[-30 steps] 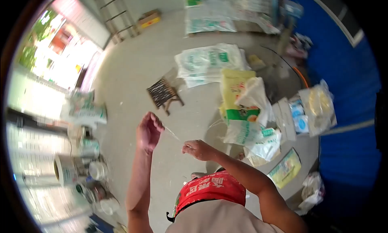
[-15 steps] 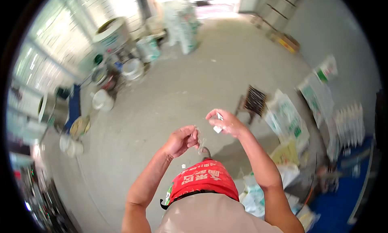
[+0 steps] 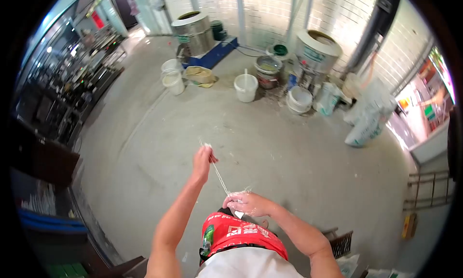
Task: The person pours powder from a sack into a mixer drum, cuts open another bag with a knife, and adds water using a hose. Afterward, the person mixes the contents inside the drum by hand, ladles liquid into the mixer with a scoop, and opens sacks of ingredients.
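Note:
A thin white string (image 3: 221, 180) runs taut between my two hands, slanting down to the right. My left hand (image 3: 202, 163) is raised ahead of me, closed around the string's upper end, with loose white strands poking out above the fingers. Nearer my body, my right hand (image 3: 248, 203) pinches the lower end, and frayed strands lie over its fingers. A small white tag-like piece (image 3: 239, 214) shows just under the right hand; whether its fingers grip it I cannot tell. Below both hands is the red apron (image 3: 236, 232) with white lettering on my front.
Ahead stand white buckets (image 3: 246, 89), a large metal drum-shaped machine (image 3: 316, 49) and a white sack (image 3: 371, 121). Another drum (image 3: 193, 34) sits on a blue base at the back left. Dark machinery (image 3: 53, 104) lines the left. A small rack-like stool (image 3: 341, 244) is low on the right.
My view has swung left. The left hand has moved forward and the right hand back toward my body, stretching the string that hung loose from the left fingers.

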A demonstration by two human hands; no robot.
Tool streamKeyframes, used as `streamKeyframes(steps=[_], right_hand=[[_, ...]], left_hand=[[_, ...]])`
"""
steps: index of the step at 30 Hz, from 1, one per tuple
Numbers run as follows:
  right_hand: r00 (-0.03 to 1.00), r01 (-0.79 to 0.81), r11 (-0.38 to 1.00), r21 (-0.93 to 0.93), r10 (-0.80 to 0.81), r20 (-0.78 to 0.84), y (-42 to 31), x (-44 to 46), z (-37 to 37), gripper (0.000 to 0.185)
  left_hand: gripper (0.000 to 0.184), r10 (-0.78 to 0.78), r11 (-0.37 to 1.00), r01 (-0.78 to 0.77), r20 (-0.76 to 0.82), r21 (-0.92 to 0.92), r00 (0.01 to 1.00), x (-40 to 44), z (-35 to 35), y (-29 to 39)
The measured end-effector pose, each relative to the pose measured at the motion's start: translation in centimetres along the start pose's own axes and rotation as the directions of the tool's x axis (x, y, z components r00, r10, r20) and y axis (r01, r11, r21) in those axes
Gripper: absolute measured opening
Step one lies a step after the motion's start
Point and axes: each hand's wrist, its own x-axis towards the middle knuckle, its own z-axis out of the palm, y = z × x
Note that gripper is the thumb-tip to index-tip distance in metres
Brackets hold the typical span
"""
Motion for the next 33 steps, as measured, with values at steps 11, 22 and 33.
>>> streamKeyframes(steps=[11, 22, 33], right_hand=[[0.963, -0.210, 0.775, 0.595, 0.271, -0.012, -2.3, 25.6, -10.3, 0.024], [0.952, -0.305, 0.777, 0.551, 0.256, 0.166, -0.6, 48.6, -5.8, 0.047], [0.903, -0.010, 0.998, 0.055, -0.015, 0.430, -7.1, 86.7, -6.9, 0.028]], left_hand=[[0.019, -0.291, 0.701, 0.535, 0.495, -0.471, 0.818, 5.0, -12.0, 3.2], [0.021, -0.175, 0.571, 0.317, 0.265, -0.757, 0.948, 23.2, -30.7, 9.7], [0.016, -0.196, 0.741, -0.091, -0.344, -0.665, 0.918, 45.4, -56.7, 15.1]])
